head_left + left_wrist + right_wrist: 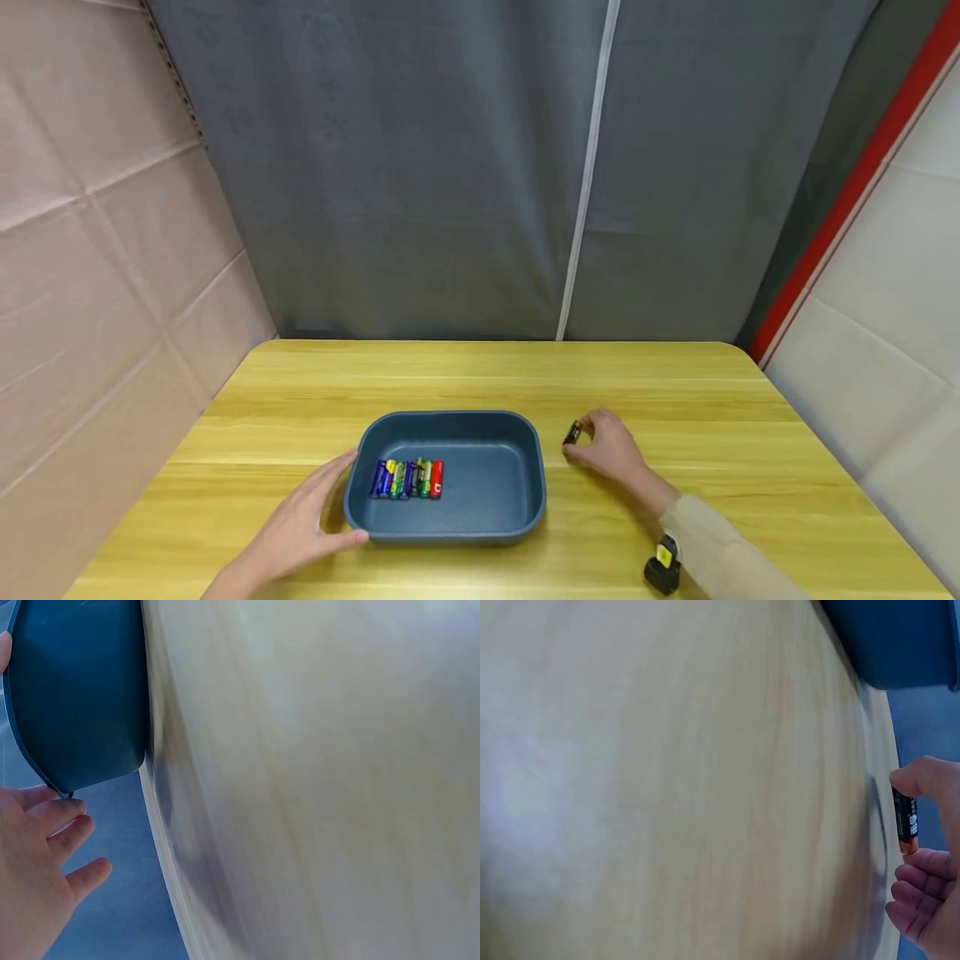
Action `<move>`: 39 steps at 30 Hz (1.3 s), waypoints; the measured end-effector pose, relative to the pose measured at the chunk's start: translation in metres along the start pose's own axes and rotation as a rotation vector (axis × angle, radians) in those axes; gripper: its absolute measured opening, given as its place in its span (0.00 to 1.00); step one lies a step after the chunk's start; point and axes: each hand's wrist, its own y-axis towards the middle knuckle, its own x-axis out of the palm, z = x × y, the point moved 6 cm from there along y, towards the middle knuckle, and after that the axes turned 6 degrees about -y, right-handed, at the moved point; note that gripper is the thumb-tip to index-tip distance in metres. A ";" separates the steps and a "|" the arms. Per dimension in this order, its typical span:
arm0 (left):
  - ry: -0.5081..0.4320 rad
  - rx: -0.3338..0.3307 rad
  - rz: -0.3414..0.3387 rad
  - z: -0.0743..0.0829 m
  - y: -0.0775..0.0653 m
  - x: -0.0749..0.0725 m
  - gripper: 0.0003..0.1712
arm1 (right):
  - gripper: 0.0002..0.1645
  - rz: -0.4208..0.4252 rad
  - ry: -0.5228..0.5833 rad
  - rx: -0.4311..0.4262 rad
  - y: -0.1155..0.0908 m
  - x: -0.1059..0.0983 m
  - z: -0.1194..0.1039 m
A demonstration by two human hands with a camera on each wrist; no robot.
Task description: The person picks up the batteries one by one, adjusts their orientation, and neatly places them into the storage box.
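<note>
- My right hand is pinching a black battery just right of the blue tray (above the wooden table)
- My left hand, fingers relaxed, is resting against the tray's left wall, holding nothing
- Six colourful batteries are lying inside

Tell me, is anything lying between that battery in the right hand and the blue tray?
Nothing visible does. The right hand pinches the black battery just right of the blue tray, with only bare table between them. The left hand rests on the tray's far side, away from that gap.
</note>
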 end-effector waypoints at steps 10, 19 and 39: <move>0.001 0.000 0.000 0.001 0.002 0.000 0.57 | 0.28 0.024 0.032 -0.086 -0.009 -0.013 -0.020; 0.000 -0.004 0.001 0.001 0.002 0.000 0.57 | 0.26 0.043 0.061 -0.164 -0.012 -0.026 -0.039; 0.007 -0.014 0.000 0.001 0.001 0.000 0.57 | 0.24 -0.042 0.185 -0.281 -0.006 -0.015 -0.118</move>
